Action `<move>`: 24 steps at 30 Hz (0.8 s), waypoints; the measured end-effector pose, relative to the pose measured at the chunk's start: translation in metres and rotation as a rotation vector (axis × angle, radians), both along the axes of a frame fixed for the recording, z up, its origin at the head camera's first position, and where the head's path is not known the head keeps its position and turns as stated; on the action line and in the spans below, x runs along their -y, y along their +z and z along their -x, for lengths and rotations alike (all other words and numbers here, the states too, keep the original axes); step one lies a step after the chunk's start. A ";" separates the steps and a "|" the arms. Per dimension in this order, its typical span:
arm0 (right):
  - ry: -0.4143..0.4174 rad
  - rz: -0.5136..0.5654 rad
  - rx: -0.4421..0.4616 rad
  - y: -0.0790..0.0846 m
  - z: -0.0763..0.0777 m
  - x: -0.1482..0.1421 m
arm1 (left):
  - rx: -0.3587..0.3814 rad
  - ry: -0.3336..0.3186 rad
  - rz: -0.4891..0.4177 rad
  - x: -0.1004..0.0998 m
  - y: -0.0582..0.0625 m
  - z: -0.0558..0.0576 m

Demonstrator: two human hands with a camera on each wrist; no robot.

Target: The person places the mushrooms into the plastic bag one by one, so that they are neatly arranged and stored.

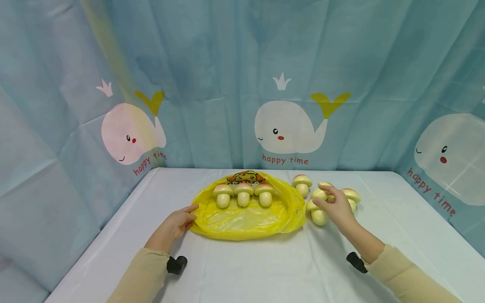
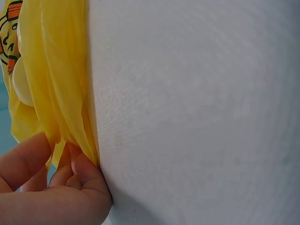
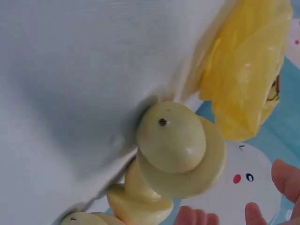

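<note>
A yellow plastic bag (image 1: 235,223) with a printed cartoon lies spread on the table, its mouth toward me. Three toy mushrooms (image 1: 243,198), cream with reddish-brown caps, are lined up inside. At the bag's left edge my left hand (image 1: 176,226) pinches the plastic; the gathered folds between thumb and fingers show in the left wrist view. My right hand (image 1: 340,211) hovers over the loose mushrooms right of the bag, fingers spread and bent slightly. Its fingertips overlap the nearest mushroom (image 1: 319,216) in the head view, but in the right wrist view they stand apart from that mushroom (image 3: 176,140).
Several mushrooms are grouped right of the bag, one (image 1: 302,185) at the back and another (image 1: 351,195) partly behind my right hand. A white cloth covers the table (image 1: 257,269). Blue curtains (image 1: 212,84) with whale prints hang behind and at the sides.
</note>
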State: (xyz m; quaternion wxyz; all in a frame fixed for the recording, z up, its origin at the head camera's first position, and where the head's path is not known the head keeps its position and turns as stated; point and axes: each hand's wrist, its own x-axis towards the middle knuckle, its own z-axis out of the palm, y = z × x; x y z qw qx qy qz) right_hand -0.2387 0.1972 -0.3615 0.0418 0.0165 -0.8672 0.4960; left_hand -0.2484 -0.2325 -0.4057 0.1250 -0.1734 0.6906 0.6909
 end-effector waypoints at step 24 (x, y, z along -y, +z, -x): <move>0.059 -0.088 0.044 -0.024 0.002 -0.010 | 0.000 0.026 -0.006 -0.001 0.000 0.000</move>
